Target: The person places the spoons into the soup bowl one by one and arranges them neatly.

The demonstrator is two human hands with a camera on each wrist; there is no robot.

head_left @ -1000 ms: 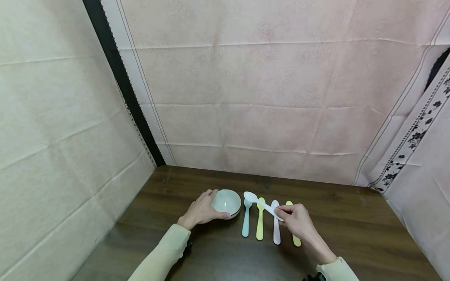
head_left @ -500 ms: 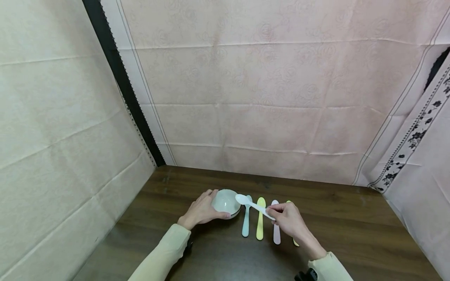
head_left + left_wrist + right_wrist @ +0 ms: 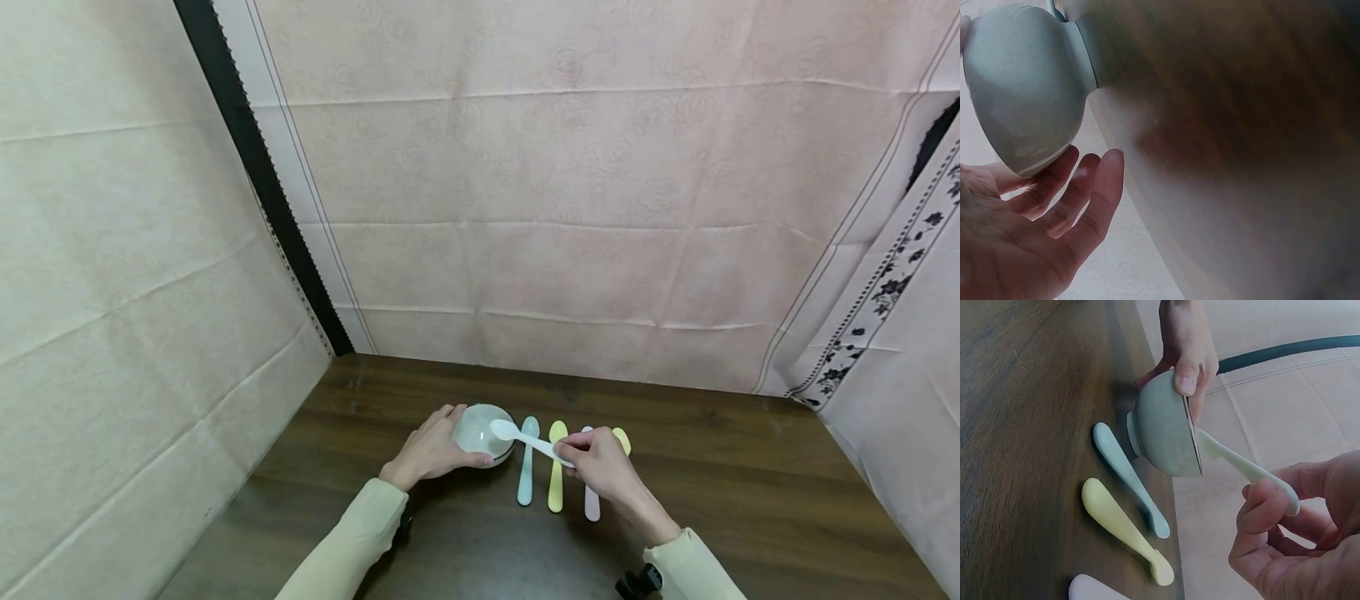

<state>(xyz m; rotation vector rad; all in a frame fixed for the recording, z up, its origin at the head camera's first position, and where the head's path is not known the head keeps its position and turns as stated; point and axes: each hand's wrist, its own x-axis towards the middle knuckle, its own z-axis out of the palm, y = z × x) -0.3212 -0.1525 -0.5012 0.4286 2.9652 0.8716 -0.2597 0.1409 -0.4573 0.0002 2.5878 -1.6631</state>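
Observation:
A pale grey-green bowl (image 3: 474,435) stands on the wooden table, held at its left side by my left hand (image 3: 432,446). The right wrist view shows that thumb over the rim of the bowl (image 3: 1163,428). Seen from the left wrist, several fingers of the left hand (image 3: 1041,231) extend along and below the bowl's curved side (image 3: 1029,87). My right hand (image 3: 602,468) pinches a white spoon (image 3: 534,443) by its handle end. The spoon slants, its head over the bowl's opening. In the right wrist view the rim partly hides the head of the spoon (image 3: 1244,465).
Right of the bowl lie a light blue spoon (image 3: 526,477), a yellow spoon (image 3: 556,483), a lilac spoon (image 3: 592,505) and another yellow spoon (image 3: 622,439), the last two partly covered by the right hand. A pale cloth (image 3: 562,208) hangs behind the wooden table (image 3: 450,542).
My right hand has moved left with the white spoon, bringing its head from above the blue spoon to over the bowl. The left hand and bowl have stayed in place.

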